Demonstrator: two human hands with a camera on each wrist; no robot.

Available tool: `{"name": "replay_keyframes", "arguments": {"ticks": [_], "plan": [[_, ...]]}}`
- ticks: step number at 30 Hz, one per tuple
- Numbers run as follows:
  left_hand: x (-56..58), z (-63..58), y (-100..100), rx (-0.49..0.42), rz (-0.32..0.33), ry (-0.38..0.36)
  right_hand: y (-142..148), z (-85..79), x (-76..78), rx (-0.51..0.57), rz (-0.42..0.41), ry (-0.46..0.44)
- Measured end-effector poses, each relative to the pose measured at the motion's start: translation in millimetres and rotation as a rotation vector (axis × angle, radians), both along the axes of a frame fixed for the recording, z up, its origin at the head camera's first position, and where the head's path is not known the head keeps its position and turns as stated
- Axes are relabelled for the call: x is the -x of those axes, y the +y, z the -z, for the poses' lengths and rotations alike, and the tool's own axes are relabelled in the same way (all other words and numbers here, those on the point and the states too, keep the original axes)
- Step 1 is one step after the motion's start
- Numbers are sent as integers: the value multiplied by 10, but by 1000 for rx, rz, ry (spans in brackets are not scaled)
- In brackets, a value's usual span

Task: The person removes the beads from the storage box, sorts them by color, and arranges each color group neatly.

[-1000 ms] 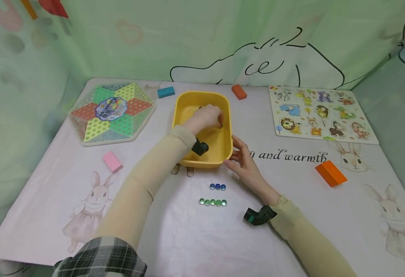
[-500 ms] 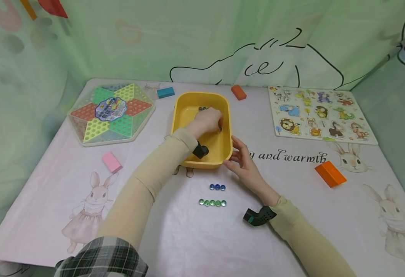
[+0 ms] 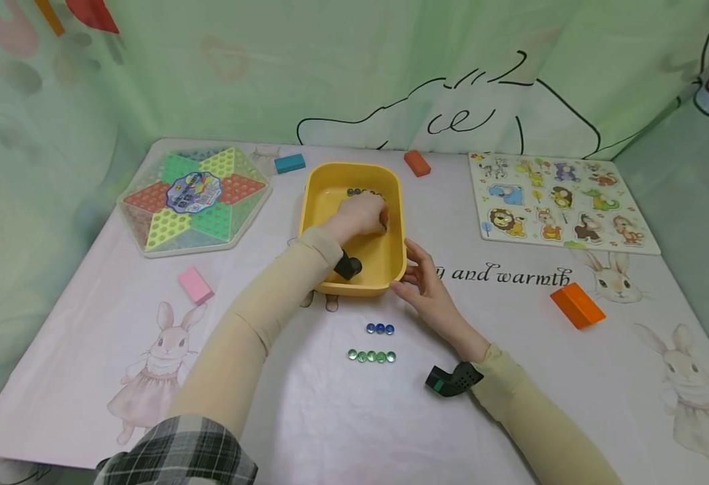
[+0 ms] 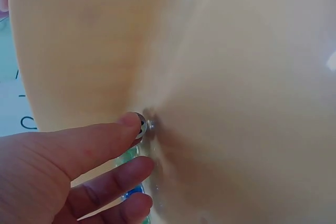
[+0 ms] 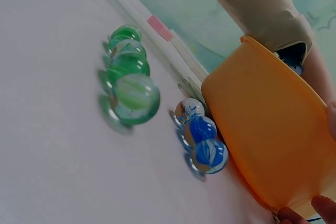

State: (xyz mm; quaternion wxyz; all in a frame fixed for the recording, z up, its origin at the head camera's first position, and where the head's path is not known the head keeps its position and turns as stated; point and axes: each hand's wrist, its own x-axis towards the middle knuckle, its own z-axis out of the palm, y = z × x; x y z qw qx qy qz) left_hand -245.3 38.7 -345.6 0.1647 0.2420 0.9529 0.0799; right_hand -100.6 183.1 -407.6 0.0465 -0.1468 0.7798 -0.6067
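Observation:
My left hand [image 3: 357, 215] reaches down into a yellow plastic bin [image 3: 308, 202]. In the left wrist view, its thumb presses a dark-and-clear marble [image 4: 142, 125] near the bin's inner corner; the index finger is mostly hidden behind. Several marbles [image 3: 357, 192] lie along the bin's far end, partly covered by this hand. My right hand [image 3: 433, 296] rests at the front right corner of the bin, thumb and fingers touching its outer walls. In front of the bin, a row of blue marbles [image 3: 380, 329] and a longer row of green marbles [image 3: 371, 356] lie on the cloth.
A Chinese checkers board [image 3: 195, 199] lies at the back left, an animal puzzle board [image 3: 561, 202] at the back right. Around the bin are a blue block [image 3: 290, 163], a red-orange block [image 3: 417, 163], a pink block [image 3: 196, 285] and an orange block [image 3: 577, 306].
My left hand has shifted slightly toward the front inside the bin, and more of the marbles at the far end show. The right hand keeps its place on the bin.

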Motion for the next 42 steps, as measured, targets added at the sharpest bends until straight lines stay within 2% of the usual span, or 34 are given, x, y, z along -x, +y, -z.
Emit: {"name": "replay_keyframes", "arguments": {"ticks": [12,20,28,31,35,38,42], "plan": [[-26,-33,-131,-60,-3,-80,-9,2,2,-17,7,3],[-91,-54,-87,-36,33,-78,-10,13,-5,-21,6,3],[-98,-80,-111,-71,44,-89,-4,20,2,-20,10,4],[-110,-119,-162,-145,63,-78,-2,11,-3,-18,5,5],[-180,-222,-295,-310,94,-65,-2,1,-5,-21,6,4],[-301,-307,-449,-404,97,-86,-4,-4,-2,-23,8,-6],[-527,-372,-688,-536,82,-136,0,-10,4,-26,11,-12]]}}
